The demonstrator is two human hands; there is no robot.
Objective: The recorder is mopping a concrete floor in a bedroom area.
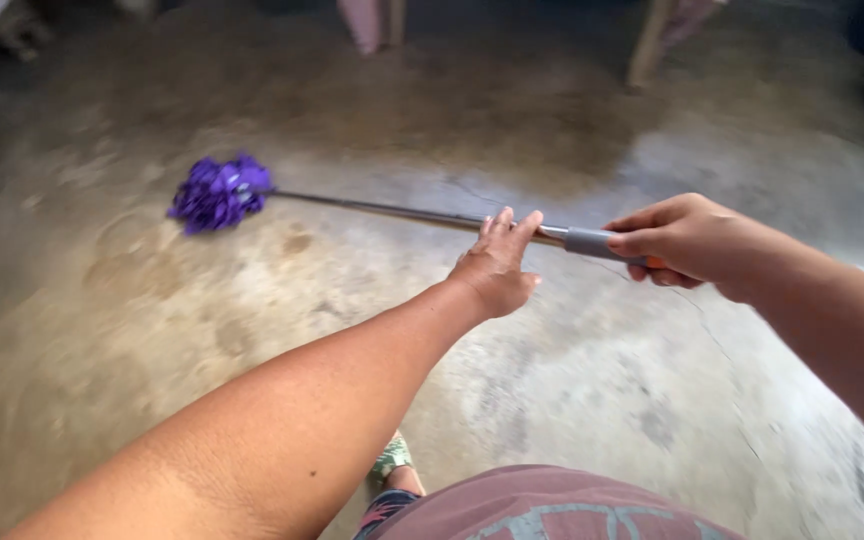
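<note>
The right hand (677, 240) has its grip closed round the mop handle (402, 212) at the grey sleeve (590, 241), fingers wrapped over the top, a bit of orange showing just behind them. Just ahead of that grip, the left hand (497, 265) rests loosely against the metal pole, fingers straight and spread rather than curled round it, so it steadies more than it holds. From the two hands the pole runs out low and away to the left, ending in the purple mop head (220, 192), which lies down on the concrete floor (252, 320) well away from the grip. The floor around the mop head and back towards the hands looks blotchy, with darker patches farther off, but I cannot tell wet from stained, so how much is mopped is unclear. Below the grip, a foot (392, 462) shows.
</note>
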